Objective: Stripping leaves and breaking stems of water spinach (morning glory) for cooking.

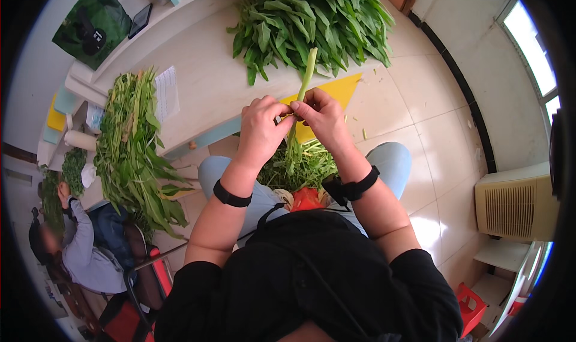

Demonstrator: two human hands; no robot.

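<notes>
My left hand (265, 125) and my right hand (321, 116) meet in front of me, their fingertips pinching one pale green vegetable stem (308, 72). The stem points up and away, while leafy material hangs below the fingers. Beneath my hands, a heap of green trimmings (315, 164) lies between my knees, above something red (307, 199). At the desk's far edge rests a large pile of leafy greens (315, 22). Another long pile of stems and leaves (130, 139) lies on the desk at the left.
A co-worker (90, 252) sits at the far left, hands by more greens. A white paper sheet (166, 94) lies on the desk (202, 67). A phone (140, 21) rests on the shelf. Scraps dot the tiled floor (405, 94); a red plastic stool (470, 308) stands lower right.
</notes>
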